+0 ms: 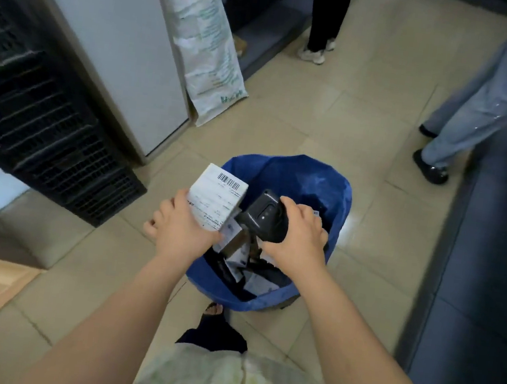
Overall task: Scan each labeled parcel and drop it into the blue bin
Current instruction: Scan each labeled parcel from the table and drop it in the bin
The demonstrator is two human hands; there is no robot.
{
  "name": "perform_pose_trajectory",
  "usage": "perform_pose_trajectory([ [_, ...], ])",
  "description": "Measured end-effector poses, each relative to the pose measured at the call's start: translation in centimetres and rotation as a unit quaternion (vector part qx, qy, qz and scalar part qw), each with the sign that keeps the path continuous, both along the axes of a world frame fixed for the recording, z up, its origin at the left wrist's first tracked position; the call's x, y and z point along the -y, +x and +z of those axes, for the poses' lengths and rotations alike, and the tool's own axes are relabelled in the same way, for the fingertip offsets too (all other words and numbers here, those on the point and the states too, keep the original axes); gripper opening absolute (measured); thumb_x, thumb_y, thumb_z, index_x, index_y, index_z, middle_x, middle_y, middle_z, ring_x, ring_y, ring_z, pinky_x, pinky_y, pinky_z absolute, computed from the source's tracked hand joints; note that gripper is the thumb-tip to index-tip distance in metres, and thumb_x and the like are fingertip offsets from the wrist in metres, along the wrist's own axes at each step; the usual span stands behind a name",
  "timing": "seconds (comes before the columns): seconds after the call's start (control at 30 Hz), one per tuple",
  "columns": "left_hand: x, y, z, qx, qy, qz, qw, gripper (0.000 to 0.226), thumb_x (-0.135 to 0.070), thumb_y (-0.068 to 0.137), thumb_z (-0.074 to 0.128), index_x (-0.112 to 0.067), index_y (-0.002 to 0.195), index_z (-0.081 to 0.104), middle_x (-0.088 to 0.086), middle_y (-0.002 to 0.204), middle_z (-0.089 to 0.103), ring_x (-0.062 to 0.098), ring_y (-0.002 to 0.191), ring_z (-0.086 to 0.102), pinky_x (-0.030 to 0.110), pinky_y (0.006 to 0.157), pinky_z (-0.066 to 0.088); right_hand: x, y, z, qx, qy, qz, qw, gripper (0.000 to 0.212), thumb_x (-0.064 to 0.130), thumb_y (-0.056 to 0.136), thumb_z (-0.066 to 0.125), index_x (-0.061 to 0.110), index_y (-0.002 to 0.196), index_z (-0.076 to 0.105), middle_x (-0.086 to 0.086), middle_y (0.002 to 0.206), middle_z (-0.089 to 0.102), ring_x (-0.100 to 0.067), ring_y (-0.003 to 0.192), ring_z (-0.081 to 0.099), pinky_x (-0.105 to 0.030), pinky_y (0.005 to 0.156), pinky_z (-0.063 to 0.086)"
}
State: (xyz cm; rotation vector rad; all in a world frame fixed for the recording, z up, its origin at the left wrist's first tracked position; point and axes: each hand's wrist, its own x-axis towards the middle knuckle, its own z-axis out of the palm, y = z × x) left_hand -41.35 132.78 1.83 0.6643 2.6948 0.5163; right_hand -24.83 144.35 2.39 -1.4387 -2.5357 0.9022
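My left hand (178,224) grips a small white parcel (218,195) with a barcode label on top, held over the left rim of the blue bin (340,202). My right hand (298,232) grips a black handheld scanner (265,217) just to the right of the parcel, above the bin's opening. Inside the bin lie several parcels (243,264), white and dark, partly hidden by my hands.
A white woven sack (211,56) leans on a pale cabinet (112,31) at the far left. A black wire rack (37,120) stands at left. Two people's legs (480,101) stand at the back right. A dark counter (493,253) runs along the right.
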Motion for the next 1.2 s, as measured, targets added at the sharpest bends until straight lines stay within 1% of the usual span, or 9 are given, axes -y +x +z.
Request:
perform_pose_trajectory([
  [0.17, -7.2, -6.2, -2.1, 0.0, -0.045, -0.069, 0.997, 0.114, -0.052, 0.052, 0.089, -0.021, 0.144, 0.03, 0.01, 0.139, 0.043, 0.033, 0.132, 0.04, 0.05, 0.109, 0.022, -5.1, -3.3, -1.8, 0.048, -0.014, -0.085, 0.995, 0.091, 0.037, 0.074, 0.078, 0.032, 0.151, 0.029, 0.001, 0.142, 0.039, -0.025, 0.13, 0.035, -0.044, 0.109, 0.03],
  [0.3, -11.2, -8.8, -5.4, 0.06, -0.111, -0.127, 0.984, 0.112, -0.045, 0.058, 0.089, -0.025, 0.147, 0.025, 0.008, 0.141, 0.041, 0.032, 0.133, 0.039, 0.05, 0.111, 0.022, -7.6, -4.6, -4.4, 0.063, -0.061, -0.165, 0.982, 0.094, 0.04, 0.072, 0.081, 0.034, 0.151, 0.029, 0.002, 0.144, 0.038, -0.025, 0.131, 0.036, -0.046, 0.11, 0.034],
  [0.43, -13.5, -9.1, -10.0, 0.107, -0.143, -0.149, 0.973, 0.113, -0.042, 0.057, 0.089, -0.03, 0.147, 0.022, 0.005, 0.145, 0.035, 0.028, 0.138, 0.032, 0.053, 0.116, 0.018, -9.4, -5.8, -8.1, 0.083, -0.088, -0.192, 0.974, 0.093, 0.04, 0.072, 0.081, 0.033, 0.151, 0.032, 0.0, 0.141, 0.041, -0.026, 0.131, 0.037, -0.046, 0.111, 0.031],
  [0.53, -14.6, -8.5, -14.1, 0.126, -0.165, -0.138, 0.968, 0.115, -0.044, 0.057, 0.088, -0.029, 0.148, 0.02, 0.006, 0.147, 0.032, 0.028, 0.139, 0.03, 0.055, 0.116, 0.013, -10.5, -6.6, -11.5, 0.085, -0.122, -0.195, 0.969, 0.093, 0.036, 0.072, 0.083, 0.031, 0.151, 0.033, 0.0, 0.142, 0.04, -0.026, 0.132, 0.037, -0.047, 0.111, 0.031],
  [0.67, -16.2, -7.7, -20.5, 0.144, -0.181, -0.108, 0.967, 0.115, -0.047, 0.054, 0.088, -0.03, 0.146, 0.021, 0.006, 0.145, 0.035, 0.029, 0.138, 0.032, 0.055, 0.116, 0.013, -12.1, -8.1, -17.3, 0.089, -0.146, -0.178, 0.969, 0.093, 0.031, 0.072, 0.084, 0.03, 0.15, 0.033, -0.001, 0.142, 0.041, -0.024, 0.132, 0.036, -0.045, 0.108, 0.03],
  [0.8, -18.1, -6.4, -27.0, 0.167, -0.177, -0.076, 0.967, 0.11, -0.042, 0.059, 0.086, -0.028, 0.147, 0.02, 0.01, 0.147, 0.032, 0.033, 0.138, 0.03, 0.056, 0.115, 0.014, -13.1, -9.5, -23.2, 0.085, -0.18, -0.18, 0.963, 0.094, 0.03, 0.069, 0.085, 0.029, 0.149, 0.035, -0.003, 0.141, 0.042, -0.026, 0.132, 0.038, -0.047, 0.108, 0.033],
  [0.97, -20.1, -4.9, -34.1, 0.184, -0.164, -0.078, 0.966, 0.101, -0.028, 0.069, 0.079, -0.027, 0.149, 0.018, 0.011, 0.15, 0.029, 0.031, 0.14, 0.025, 0.054, 0.115, 0.011, -12.7, -9.7, -28.5, 0.065, -0.183, -0.206, 0.959, 0.094, 0.029, 0.067, 0.086, 0.029, 0.147, 0.038, -0.001, 0.142, 0.044, -0.024, 0.132, 0.038, -0.048, 0.111, 0.032],
  [1.07, -20.0, -4.6, -37.3, 0.185, -0.152, -0.082, 0.967, 0.096, -0.029, 0.075, 0.075, -0.026, 0.152, 0.017, 0.011, 0.152, 0.028, 0.032, 0.141, 0.024, 0.054, 0.116, 0.008, -12.4, -9.8, -30.5, 0.068, -0.182, -0.202, 0.96, 0.093, 0.028, 0.067, 0.085, 0.03, 0.148, 0.038, 0.0, 0.143, 0.042, -0.023, 0.132, 0.036, -0.048, 0.111, 0.031],
  [1.2, -19.3, -4.8, -38.9, 0.174, -0.163, -0.133, 0.962, 0.107, -0.022, 0.076, 0.076, -0.026, 0.156, 0.005, 0.009, 0.16, 0.014, 0.03, 0.148, 0.008, 0.057, 0.117, 0.001, -12.8, -10.0, -32.2, 0.085, -0.182, -0.183, 0.962, 0.093, 0.029, 0.069, 0.085, 0.03, 0.148, 0.035, 0.0, 0.143, 0.041, -0.024, 0.131, 0.036, -0.047, 0.112, 0.031],
])
